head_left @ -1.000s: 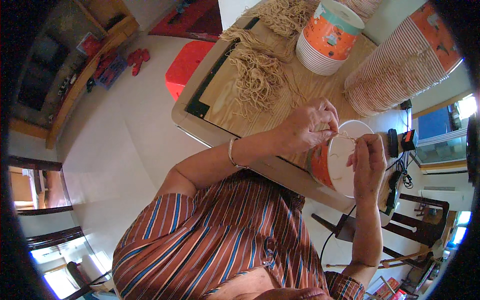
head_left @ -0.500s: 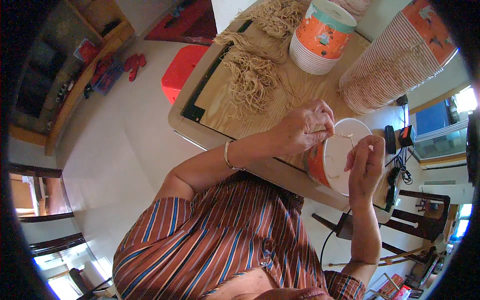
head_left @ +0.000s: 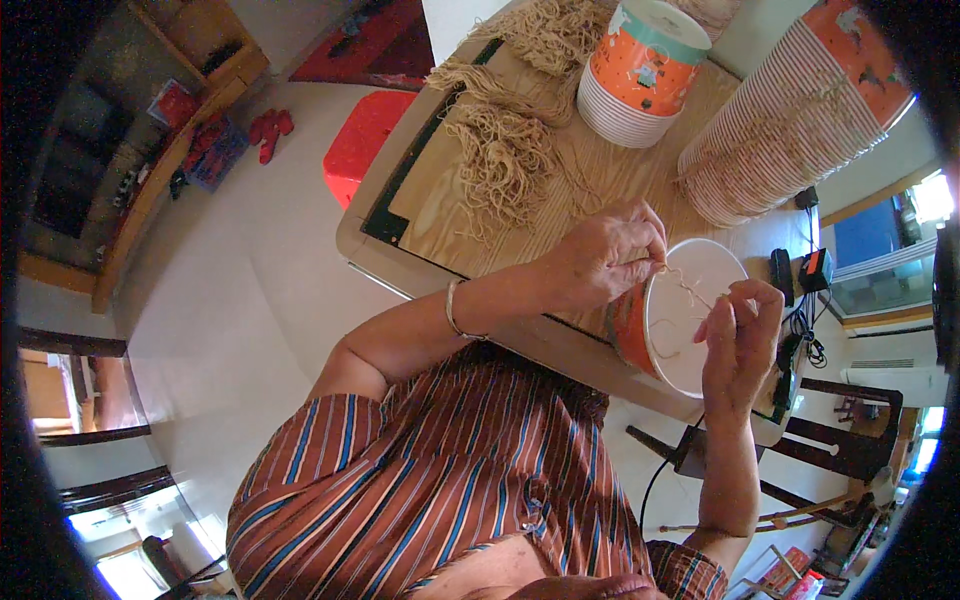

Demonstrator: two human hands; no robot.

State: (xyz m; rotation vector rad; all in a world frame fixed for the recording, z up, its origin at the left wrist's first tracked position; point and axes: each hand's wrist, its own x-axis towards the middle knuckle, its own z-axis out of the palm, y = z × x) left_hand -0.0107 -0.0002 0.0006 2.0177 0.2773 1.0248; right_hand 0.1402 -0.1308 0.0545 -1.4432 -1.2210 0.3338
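A thin tan twine strand (head_left: 692,288), slightly curled, runs between my two hands. My left hand (head_left: 612,255), with a bangle on its wrist, pinches one end between thumb and finger. Over to the right, my right hand (head_left: 742,340) grips the other end in its fingertips. Beneath them is an orange paper tub (head_left: 630,332) with a white inside, at the table's near edge. Another bit of twine (head_left: 668,350) shows against the white inside. Tangled tan twine (head_left: 500,160) lies in a loose heap on the wooden table top (head_left: 430,200), beyond my left hand.
A stack of orange and green patterned tubs (head_left: 645,75) stands at the back. Right of it leans a longer stack of nested tubs (head_left: 770,130) with twine stuck along its side. Black cables and adapters (head_left: 812,270) sit at the right edge. A red stool (head_left: 365,140) is left of the table.
My right hand has moved a little to the right, away from my left hand. A longer stretch of twine now shows between them. My left hand has hardly moved.
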